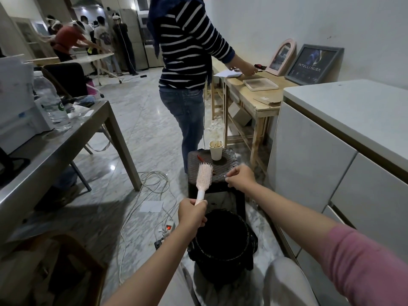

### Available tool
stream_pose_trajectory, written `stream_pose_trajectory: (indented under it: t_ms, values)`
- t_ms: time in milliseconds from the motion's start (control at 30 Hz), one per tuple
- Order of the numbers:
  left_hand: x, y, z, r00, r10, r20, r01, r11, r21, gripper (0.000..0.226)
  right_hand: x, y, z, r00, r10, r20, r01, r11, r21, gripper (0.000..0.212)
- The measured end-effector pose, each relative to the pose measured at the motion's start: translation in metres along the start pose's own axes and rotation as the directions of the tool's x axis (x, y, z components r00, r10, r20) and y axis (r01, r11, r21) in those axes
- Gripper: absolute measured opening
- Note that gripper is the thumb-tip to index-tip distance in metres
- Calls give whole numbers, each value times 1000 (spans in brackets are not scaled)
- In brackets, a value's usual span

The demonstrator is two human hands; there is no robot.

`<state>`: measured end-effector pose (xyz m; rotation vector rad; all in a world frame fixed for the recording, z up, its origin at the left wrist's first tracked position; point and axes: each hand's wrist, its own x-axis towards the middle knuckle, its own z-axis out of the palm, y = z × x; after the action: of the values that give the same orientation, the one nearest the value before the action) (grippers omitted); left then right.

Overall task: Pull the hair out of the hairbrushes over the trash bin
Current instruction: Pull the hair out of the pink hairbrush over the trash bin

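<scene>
My left hand (191,212) grips the white handle of a pink paddle hairbrush (204,177), held upright with its bristles facing me, above the far rim of the black trash bin (249,244). My right hand (240,176) hovers just right of the brush head, fingers pinched together; whether a strand of hair is between them is too fine to tell. The bin, lined with a black bag, stands on the floor between my knees.
A dark stool (229,164) behind the bin carries a paper cup (216,150) and a red item. A person in a striped top stands beyond it at a wooden table (256,100). White cabinets (331,155) run along the right, a metal table (66,138) on the left, cables (152,180) and a power strip on the floor.
</scene>
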<state>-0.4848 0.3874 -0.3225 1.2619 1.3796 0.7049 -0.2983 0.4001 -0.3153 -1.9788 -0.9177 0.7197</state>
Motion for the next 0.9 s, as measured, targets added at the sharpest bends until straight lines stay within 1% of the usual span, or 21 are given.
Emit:
stream_pose_trajectory:
  t_ms: [33,67,167,233,300,367,400,433,467,500,533,600,667,700,800,833,900]
  values:
    - [-1,0,1,1000,-1,9,1,1000,-10,12,-2,-2,1,1000,-3,22,2,998,61,13]
    - [-1,1,2,1000,-4,20,4,1000,-23,12,-4,-5,1,999,-8,49,2,992,123,13]
    - [-5,1,4,998,-2,61,6,999,-50,11,-12,-13,1,981,-26,194,-28,961,274,45]
    - [-9,2,6,997,23,80,-21,999,-30,13,-17,-17,2,963,-60,263,-20,957,291,57]
    - [-14,2,8,995,56,87,-55,998,-8,15,-19,-19,3,965,-79,250,0,954,299,64]
    - [-18,2,9,993,82,82,-82,997,-10,15,-24,-21,3,984,-98,148,47,948,315,59]
    - [-21,2,10,992,97,75,-96,995,-9,16,-27,-21,4,990,-119,72,94,954,286,55]
    - [-23,2,10,992,111,62,-111,994,-2,15,-30,-21,5,989,-149,-10,147,966,213,51]
    - [-27,2,11,991,124,48,-125,992,12,15,-34,-20,6,979,-188,-85,197,974,108,48]
    - [-29,1,13,991,135,28,-135,990,29,15,-37,-20,7,965,-231,-125,232,973,-1,46]
    - [-32,1,14,990,141,9,-142,989,48,14,-39,-20,9,955,-270,-121,261,961,-87,45]
    - [-36,1,16,989,144,-19,-142,987,77,12,-41,-21,14,955,-297,-9,290,935,-203,49]
    - [-38,3,15,989,147,-32,-144,986,86,12,-45,-25,18,953,-286,97,302,911,-283,54]
    - [-38,5,14,987,154,-36,-150,985,89,12,-45,-27,19,951,-289,107,308,904,-298,50]
    - [-36,9,9,979,200,-47,-193,974,121,16,-45,-32,20,944,-327,31,322,904,-280,20]
    - [-35,10,7,975,218,-50,-209,967,143,18,-45,-34,19,942,-336,20,328,902,-281,20]
    - [-35,11,5,967,249,-52,-236,955,180,20,-47,-37,15,935,-354,29,347,891,-292,26]
